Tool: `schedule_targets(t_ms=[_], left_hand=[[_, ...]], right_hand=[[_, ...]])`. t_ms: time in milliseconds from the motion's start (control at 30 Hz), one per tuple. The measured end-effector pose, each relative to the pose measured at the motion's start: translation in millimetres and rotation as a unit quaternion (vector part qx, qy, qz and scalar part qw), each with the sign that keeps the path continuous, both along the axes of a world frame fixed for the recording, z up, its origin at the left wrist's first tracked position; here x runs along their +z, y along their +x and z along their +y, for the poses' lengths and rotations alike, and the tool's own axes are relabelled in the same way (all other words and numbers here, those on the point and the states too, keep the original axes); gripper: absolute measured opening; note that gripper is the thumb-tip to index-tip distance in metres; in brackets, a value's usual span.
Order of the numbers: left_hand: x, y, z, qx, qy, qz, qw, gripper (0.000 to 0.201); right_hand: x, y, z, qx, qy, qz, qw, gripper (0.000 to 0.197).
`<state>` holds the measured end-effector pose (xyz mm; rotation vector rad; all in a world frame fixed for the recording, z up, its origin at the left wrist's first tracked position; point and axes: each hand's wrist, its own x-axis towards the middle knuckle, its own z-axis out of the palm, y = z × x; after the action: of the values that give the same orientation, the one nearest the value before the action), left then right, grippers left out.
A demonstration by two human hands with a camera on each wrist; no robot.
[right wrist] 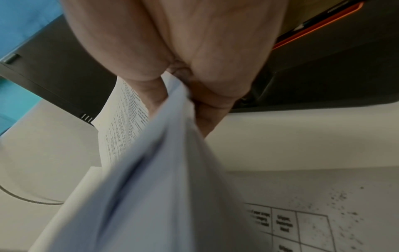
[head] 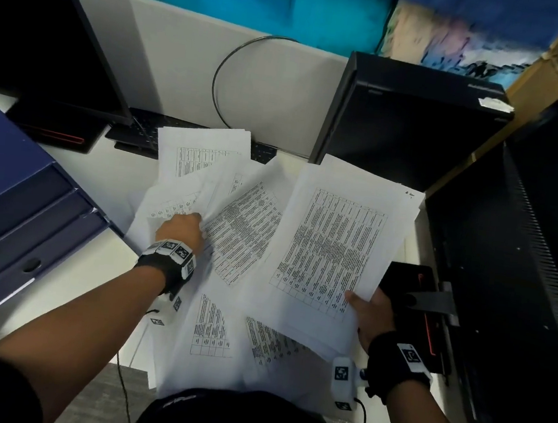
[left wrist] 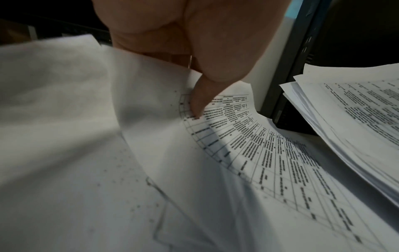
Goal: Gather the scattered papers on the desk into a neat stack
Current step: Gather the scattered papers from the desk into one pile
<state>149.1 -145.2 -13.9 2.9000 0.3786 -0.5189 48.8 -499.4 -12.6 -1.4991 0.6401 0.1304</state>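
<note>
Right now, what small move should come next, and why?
Probably lift the sheet the left hand pinches and lay it on the bundle the right hand grips, since more papers lie loose on the desk.

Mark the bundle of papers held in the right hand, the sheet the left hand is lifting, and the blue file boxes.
held bundle [head: 328,251], head view, middle of the top printed page.
lifted sheet [left wrist: 172,136], left wrist view, its curled-up blank side.
blue file boxes [head: 14,190], head view, top face.
</note>
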Motion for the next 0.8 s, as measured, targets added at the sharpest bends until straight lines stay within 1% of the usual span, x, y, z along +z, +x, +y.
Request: schedule_targets(t_ms=[167, 300, 400, 500, 633, 700, 767, 800], left_hand=[[29, 2, 10, -0.005, 0.002, -0.043, 0.999, 0.022], [70, 9, 17, 0.019, -0.044, -0.104, 0.993, 0.017], [100, 13, 21, 0.051, -0.097, -0.144, 0.984, 0.022], [125, 12, 25, 0.086, -0.156, -0.192, 0.965, 0.031], [144, 12, 40, 0.105, -0.261, -0.251, 0.926, 0.023], [146, 9, 48, 0.104, -0.313, -0.253, 0.909, 0.016], [145, 3, 49, 0.117, -0.369, -0.240, 0.890, 0.017], [142, 0, 49, 0.126, -0.406, -0.229, 0.876, 0.020]], right_hand=[[-3, 0, -3, -0.001, -0.002, -0.003, 1.000, 0.034], [-7, 0, -2, 0.003, -0.001, -0.003, 1.000, 0.034], [-9, -1, 1, 0.013, -0.006, 0.002, 1.000, 0.034], [-11, -3, 3, 0.017, -0.010, 0.006, 1.000, 0.035], [-11, -2, 6, 0.020, -0.008, 0.011, 1.000, 0.033], [-7, 0, 8, 0.026, -0.016, 0.017, 0.999, 0.032], [-3, 2, 12, 0.036, -0.018, 0.018, 0.999, 0.031], [-2, 3, 15, 0.037, -0.011, 0.015, 0.999, 0.031]])
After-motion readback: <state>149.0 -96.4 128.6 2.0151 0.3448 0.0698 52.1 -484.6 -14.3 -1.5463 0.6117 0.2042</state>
